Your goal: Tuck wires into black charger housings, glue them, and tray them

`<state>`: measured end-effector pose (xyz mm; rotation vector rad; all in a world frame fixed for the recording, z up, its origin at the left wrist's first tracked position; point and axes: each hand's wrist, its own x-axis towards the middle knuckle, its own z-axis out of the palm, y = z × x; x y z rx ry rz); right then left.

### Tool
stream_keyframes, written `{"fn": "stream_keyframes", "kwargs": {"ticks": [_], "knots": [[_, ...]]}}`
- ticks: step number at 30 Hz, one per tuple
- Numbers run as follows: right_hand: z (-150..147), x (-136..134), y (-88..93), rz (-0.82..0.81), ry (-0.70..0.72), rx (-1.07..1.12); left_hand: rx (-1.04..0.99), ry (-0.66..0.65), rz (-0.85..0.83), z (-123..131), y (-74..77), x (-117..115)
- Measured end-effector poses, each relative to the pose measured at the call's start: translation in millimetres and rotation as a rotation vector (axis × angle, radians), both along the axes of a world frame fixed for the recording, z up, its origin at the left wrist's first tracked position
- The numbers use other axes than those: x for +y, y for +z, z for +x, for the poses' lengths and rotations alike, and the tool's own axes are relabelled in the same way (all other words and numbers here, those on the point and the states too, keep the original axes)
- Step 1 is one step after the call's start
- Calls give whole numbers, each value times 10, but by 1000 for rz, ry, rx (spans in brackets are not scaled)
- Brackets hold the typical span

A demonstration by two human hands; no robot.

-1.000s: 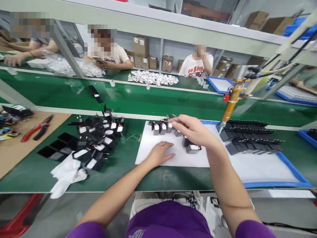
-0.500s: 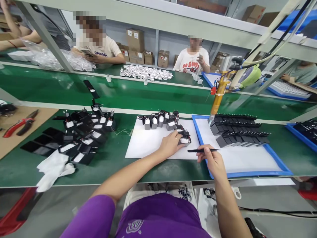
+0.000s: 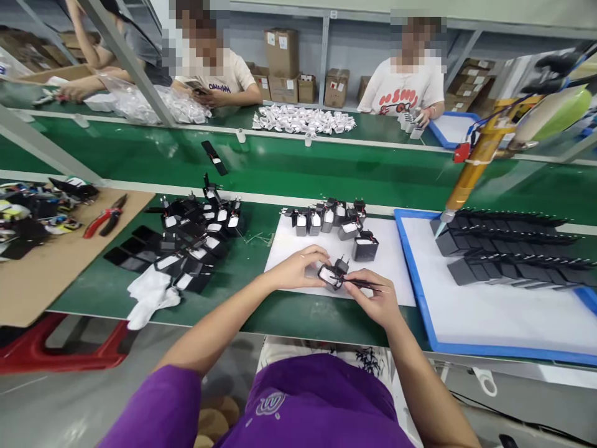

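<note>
My left hand (image 3: 301,267) is closed around the side of a black power adapter (image 3: 332,275), whose open top shows a white inside. In my right hand (image 3: 377,297) is a pair of black tweezers (image 3: 361,283), pinched between the fingers, with the tip at the adapter. The adapter is over the front of a white sheet (image 3: 291,249). Behind it on the sheet, one more black adapter (image 3: 365,247) stands alone, and several others (image 3: 328,218) stand in a group near the back edge.
Right of the sheet, a blue-rimmed tray (image 3: 422,311) holds rows of black adapters (image 3: 494,267), under a yellow dispenser tube (image 3: 471,174). To the left lie a heap of adapter parts (image 3: 186,230), a white glove (image 3: 152,289) and red pliers (image 3: 105,218). People sit across the bench.
My left hand has drawn an adapter away from the group toward me. The tweezers in my right hand have come left from the tray's edge to it. The view has shifted.
</note>
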<state>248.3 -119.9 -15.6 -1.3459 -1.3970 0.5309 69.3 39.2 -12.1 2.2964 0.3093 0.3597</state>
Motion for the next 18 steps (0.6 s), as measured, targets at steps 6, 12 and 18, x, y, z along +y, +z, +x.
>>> {"fn": "stream_keyframes", "kwargs": {"ticks": [6,12,18], "knots": [[-2,29,-80,40,-14,-64,72,12,-74,35,-121,-66],[12,10,-46,66,72,-120,55,13,-128,4,-177,-81],[-16,41,-40,111,117,-144,50,11,-167,9,-186,-82]]}}
